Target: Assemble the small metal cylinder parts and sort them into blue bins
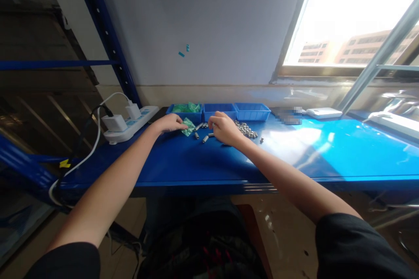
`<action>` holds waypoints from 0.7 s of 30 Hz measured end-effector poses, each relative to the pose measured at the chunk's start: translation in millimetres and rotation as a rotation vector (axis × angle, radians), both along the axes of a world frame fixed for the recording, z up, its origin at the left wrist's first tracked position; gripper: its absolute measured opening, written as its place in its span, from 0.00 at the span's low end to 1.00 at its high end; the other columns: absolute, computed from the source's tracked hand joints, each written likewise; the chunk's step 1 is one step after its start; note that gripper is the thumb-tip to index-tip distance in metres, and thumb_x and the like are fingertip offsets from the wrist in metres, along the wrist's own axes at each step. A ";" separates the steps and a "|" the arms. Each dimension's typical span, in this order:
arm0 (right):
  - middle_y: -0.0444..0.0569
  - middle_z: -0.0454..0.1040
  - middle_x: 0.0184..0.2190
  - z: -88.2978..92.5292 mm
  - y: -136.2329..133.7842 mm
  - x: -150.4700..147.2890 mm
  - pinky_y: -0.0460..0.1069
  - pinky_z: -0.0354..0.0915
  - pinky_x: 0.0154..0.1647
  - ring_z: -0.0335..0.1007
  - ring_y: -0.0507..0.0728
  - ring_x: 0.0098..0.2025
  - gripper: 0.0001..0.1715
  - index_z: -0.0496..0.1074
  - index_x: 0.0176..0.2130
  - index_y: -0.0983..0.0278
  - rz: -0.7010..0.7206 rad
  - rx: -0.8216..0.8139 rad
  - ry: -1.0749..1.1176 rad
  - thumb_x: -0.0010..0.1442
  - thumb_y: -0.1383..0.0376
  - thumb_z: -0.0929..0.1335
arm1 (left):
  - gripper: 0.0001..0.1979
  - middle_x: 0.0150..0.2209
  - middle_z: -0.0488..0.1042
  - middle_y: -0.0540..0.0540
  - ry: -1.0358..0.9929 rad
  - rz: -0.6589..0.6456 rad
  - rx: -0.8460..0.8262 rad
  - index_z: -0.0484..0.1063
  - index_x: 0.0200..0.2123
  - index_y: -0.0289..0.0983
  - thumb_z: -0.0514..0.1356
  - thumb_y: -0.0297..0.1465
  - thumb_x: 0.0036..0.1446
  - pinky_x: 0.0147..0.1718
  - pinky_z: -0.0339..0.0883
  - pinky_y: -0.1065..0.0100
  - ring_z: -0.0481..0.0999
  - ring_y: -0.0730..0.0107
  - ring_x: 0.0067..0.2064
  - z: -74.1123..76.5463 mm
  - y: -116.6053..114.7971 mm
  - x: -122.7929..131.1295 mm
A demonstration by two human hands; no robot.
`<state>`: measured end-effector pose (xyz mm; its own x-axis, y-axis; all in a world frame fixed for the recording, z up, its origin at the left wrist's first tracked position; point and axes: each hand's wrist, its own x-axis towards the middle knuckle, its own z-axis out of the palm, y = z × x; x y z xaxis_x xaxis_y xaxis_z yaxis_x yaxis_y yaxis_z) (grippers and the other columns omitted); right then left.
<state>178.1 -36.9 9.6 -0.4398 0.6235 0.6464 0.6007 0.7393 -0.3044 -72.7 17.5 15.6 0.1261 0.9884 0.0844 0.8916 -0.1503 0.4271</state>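
My left hand (170,123) pinches the edge of a small green plastic bag (189,127) lying on the blue table (183,165). My right hand (225,128) hovers low over the tabletop with its fingers curled together; what sits between the fingertips is too small to make out. Between the hands lie several short metal cylinders (205,139), some right under my right fingers. Beyond my right hand is a heap of small metal fittings (247,130), partly hidden by that hand. One loose fitting (262,140) rests apart to the right.
Three blue bins stand in a row at the back: a left bin (196,117) with green bags (186,107), a middle bin (220,107) and a right bin (258,113). A power strip (131,126) with plugs lies left; a white device (324,113) sits back right.
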 end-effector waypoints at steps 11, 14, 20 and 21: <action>0.44 0.67 0.20 -1.0 6.9 2.2 0.46 0.57 0.28 0.61 0.51 0.25 0.20 0.69 0.25 0.65 0.007 -0.710 0.577 0.58 0.53 0.63 | 0.08 0.35 0.76 0.46 -0.185 -0.415 0.705 0.73 0.33 0.37 0.57 0.23 0.50 0.42 0.67 0.66 0.74 0.65 0.40 -7.5 -47.2 84.7; 0.42 0.63 0.18 -0.3 9.0 3.1 0.45 0.55 0.25 0.58 0.50 0.23 0.15 0.65 0.22 0.64 -0.002 -0.717 0.650 0.54 0.58 0.66 | 0.12 0.39 0.75 0.46 -0.100 -0.481 0.744 0.74 0.37 0.37 0.56 0.21 0.49 0.48 0.65 0.63 0.72 0.63 0.44 -8.9 -51.6 88.5; 0.41 0.62 0.18 2.3 11.6 5.5 0.46 0.53 0.25 0.57 0.50 0.23 0.14 0.70 0.26 0.65 -0.090 -0.246 0.506 0.58 0.59 0.64 | 0.12 0.41 0.75 0.44 -0.179 -0.360 0.656 0.75 0.41 0.37 0.58 0.30 0.53 0.48 0.65 0.62 0.72 0.61 0.45 0.6 -52.9 77.9; 0.41 0.63 0.20 2.0 11.5 7.0 0.46 0.54 0.27 0.58 0.51 0.25 0.13 0.72 0.29 0.65 -0.114 -0.159 0.467 0.59 0.60 0.64 | 0.12 0.40 0.76 0.44 -0.243 -0.333 0.581 0.76 0.40 0.36 0.58 0.34 0.54 0.46 0.65 0.63 0.73 0.61 0.44 1.7 -52.4 76.9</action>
<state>185.1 -25.4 11.6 -0.0502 0.7572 0.6513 0.4478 0.6000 -0.6629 4.2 -34.9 17.3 0.3246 0.6868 0.6504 0.6483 -0.6622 0.3758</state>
